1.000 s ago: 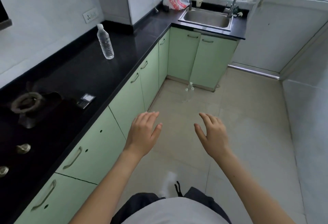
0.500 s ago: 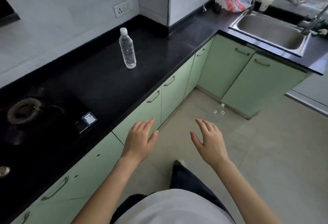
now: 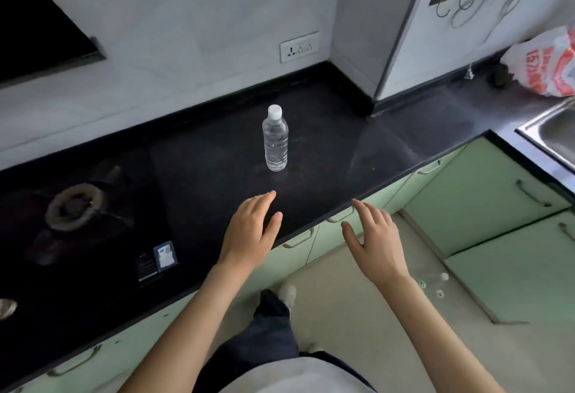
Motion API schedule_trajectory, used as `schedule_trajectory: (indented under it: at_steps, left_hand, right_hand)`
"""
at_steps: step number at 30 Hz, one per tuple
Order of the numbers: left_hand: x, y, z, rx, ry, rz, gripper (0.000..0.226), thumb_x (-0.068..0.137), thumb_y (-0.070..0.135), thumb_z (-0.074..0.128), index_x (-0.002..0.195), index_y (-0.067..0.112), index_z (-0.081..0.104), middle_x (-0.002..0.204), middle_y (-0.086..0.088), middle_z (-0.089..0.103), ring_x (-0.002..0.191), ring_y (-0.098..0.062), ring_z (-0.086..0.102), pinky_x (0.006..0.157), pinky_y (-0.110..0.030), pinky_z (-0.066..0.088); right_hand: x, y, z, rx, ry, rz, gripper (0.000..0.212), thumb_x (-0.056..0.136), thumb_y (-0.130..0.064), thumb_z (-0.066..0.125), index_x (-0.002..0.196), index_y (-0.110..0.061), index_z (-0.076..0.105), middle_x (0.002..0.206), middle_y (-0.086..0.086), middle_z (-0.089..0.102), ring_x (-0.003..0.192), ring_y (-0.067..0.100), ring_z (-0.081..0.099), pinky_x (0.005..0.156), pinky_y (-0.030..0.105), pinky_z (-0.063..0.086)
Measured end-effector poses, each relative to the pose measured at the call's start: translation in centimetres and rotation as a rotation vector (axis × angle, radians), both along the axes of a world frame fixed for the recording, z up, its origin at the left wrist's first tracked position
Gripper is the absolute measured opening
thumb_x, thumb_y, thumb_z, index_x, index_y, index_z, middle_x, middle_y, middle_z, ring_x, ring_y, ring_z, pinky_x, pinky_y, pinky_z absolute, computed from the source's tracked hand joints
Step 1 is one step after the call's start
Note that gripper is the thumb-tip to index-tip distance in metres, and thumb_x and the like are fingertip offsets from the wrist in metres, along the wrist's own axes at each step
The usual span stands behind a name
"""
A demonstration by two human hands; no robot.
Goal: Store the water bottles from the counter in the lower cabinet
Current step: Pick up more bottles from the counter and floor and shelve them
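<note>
Though both hands are out in front, neither has hold of anything: the left hand [image 3: 249, 230] hovers flat over the front of the counter [image 3: 326, 181], fingers loosely spread, and the right hand [image 3: 375, 238] hangs open beyond the counter's edge, above the cabinet doors [image 3: 479, 193]. The bottle [image 3: 275, 140] stands upright on the counter, capped, just beyond the left fingertips and clear of both hands.

The likeliest slip, as I judge it, is a knock rather than a grab. The bottle is tall and narrow on a slick dark top, so a flat hand meeting it high up could tip it and send it rolling toward the edge or the burner [image 3: 76, 206] to the left. A clear plastic wall may also give under a hard squeeze and slide in the palm. Every cabinet door in view is shut, so a hand must be free to pull a handle [image 3: 530, 195]; doing that while carrying the bottle low invites a bump against the door.

As for containers, the bottle looks nearly full of clear water. The sink [image 3: 553, 134] at far right shows only a corner of its basin, and nothing can be seen in it. A plastic bag [image 3: 547, 65] sits behind it, contents hidden. Bottle caps [image 3: 435, 285] show on the floor by the corner cabinet; their bottles are too faint to make out.
</note>
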State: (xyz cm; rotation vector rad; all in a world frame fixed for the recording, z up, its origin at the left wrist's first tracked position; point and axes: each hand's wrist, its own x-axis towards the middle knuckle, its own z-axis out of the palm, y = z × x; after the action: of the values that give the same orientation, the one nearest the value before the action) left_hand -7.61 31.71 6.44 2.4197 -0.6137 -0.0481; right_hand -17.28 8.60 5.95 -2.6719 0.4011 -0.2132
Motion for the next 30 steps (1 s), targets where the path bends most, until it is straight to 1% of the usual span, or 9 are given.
schedule_trajectory:
  at_steps: [3, 10, 14, 19, 21, 23, 25, 28, 30]
  left_hand:
    - [3.6, -0.1, -1.9, 0.034, 0.059, 0.038, 0.066, 0.094, 0.048, 0.036, 0.143, 0.006, 0.046, 0.141, -0.01, 0.055, 0.13, -0.025, 0.048, 0.108, -0.034, 0.036]
    - [12.5, -1.4, -4.1, 0.031, 0.215, 0.091, 0.086, 0.089, 0.042, 0.065, 0.154, 0.01, 0.02, 0.157, -0.008, 0.032, 0.144, -0.021, 0.031, 0.115, -0.033, 0.029]
    - [16.6, -3.3, -4.1, -0.018, 0.212, 0.136, 0.092, 0.084, 0.04, 0.073, 0.153, 0.008, 0.022, 0.157, -0.01, 0.031, 0.144, -0.025, 0.031, 0.113, -0.033, 0.03]
    - [19.5, -5.4, -5.0, -0.107, 0.281, 0.211, 0.099, 0.076, 0.037, 0.082, 0.152, 0.01, 0.024, 0.156, -0.007, 0.032, 0.144, -0.02, 0.031, 0.111, -0.031, 0.032]
    - [20.1, -6.1, -5.8, -0.185, 0.327, 0.246, 0.094, 0.072, 0.03, 0.085, 0.148, 0.014, 0.033, 0.147, 0.003, 0.04, 0.137, -0.014, 0.039, 0.105, -0.022, 0.037]
    - [20.5, -6.9, -6.5, -0.267, 0.399, 0.28, 0.087, 0.068, 0.022, 0.088, 0.142, 0.019, 0.041, 0.133, 0.013, 0.046, 0.123, -0.004, 0.046, 0.09, -0.002, 0.033]
    - [21.0, -7.5, -7.2, -0.311, 0.444, 0.313, 0.083, 0.066, 0.019, 0.088, 0.137, 0.022, 0.046, 0.131, 0.01, 0.053, 0.113, 0.001, 0.05, 0.081, 0.005, 0.033]
    - [21.7, -8.1, -8.5, -0.342, 0.477, 0.343, 0.08, 0.064, 0.02, 0.089, 0.132, 0.027, 0.049, 0.129, 0.007, 0.058, 0.114, -0.004, 0.055, 0.091, -0.011, 0.043]
    - [22.1, -8.3, -8.9, -0.357, 0.505, 0.36, 0.079, 0.063, 0.019, 0.089, 0.132, 0.03, 0.05, 0.127, 0.008, 0.06, 0.113, -0.006, 0.057, 0.089, -0.016, 0.044]
  right_hand:
    - [4.1, 0.0, -1.5, -0.004, 0.048, 0.032, 0.051, 0.098, -0.039, 0.054, 0.142, -0.013, 0.049, 0.136, 0.002, 0.058, 0.126, 0.027, 0.05, 0.102, 0.041, 0.041]
    - [11.5, -0.4, -2.2, -0.013, 0.062, 0.03, 0.051, 0.096, -0.036, 0.058, 0.139, -0.009, 0.052, 0.134, 0.006, 0.059, 0.125, 0.029, 0.051, 0.103, 0.041, 0.042]
    - [14.7, -1.4, -1.9, -0.006, 0.057, 0.016, 0.054, 0.094, -0.041, 0.05, 0.136, -0.008, 0.054, 0.133, 0.007, 0.06, 0.124, 0.03, 0.051, 0.102, 0.043, 0.042]
    - [17.0, -2.6, -2.7, -0.022, 0.095, 0.055, 0.052, 0.096, -0.038, 0.056, 0.139, -0.009, 0.052, 0.136, 0.008, 0.058, 0.127, 0.031, 0.049, 0.104, 0.044, 0.04]
    - [17.4, -2.9, -3.3, -0.028, 0.134, 0.067, 0.052, 0.097, -0.038, 0.056, 0.14, -0.011, 0.051, 0.137, 0.007, 0.057, 0.128, 0.029, 0.048, 0.106, 0.043, 0.038]
    - [17.7, -3.3, -3.8, -0.023, 0.165, 0.075, 0.052, 0.097, -0.038, 0.056, 0.141, -0.012, 0.05, 0.138, 0.007, 0.057, 0.129, 0.029, 0.048, 0.106, 0.042, 0.038]
    - [17.8, -3.7, -4.0, -0.008, 0.193, 0.063, 0.052, 0.098, -0.039, 0.054, 0.142, -0.013, 0.049, 0.139, 0.006, 0.056, 0.131, 0.028, 0.046, 0.108, 0.041, 0.036]
    - [17.8, -4.3, -4.2, 0.002, 0.218, 0.032, 0.052, 0.098, -0.039, 0.053, 0.143, -0.014, 0.049, 0.14, 0.005, 0.055, 0.133, 0.027, 0.045, 0.109, 0.04, 0.035]
    - [17.8, -4.6, -4.3, 0.011, 0.226, 0.014, 0.052, 0.098, -0.039, 0.053, 0.143, -0.013, 0.049, 0.14, 0.005, 0.055, 0.132, 0.027, 0.045, 0.108, 0.04, 0.036]
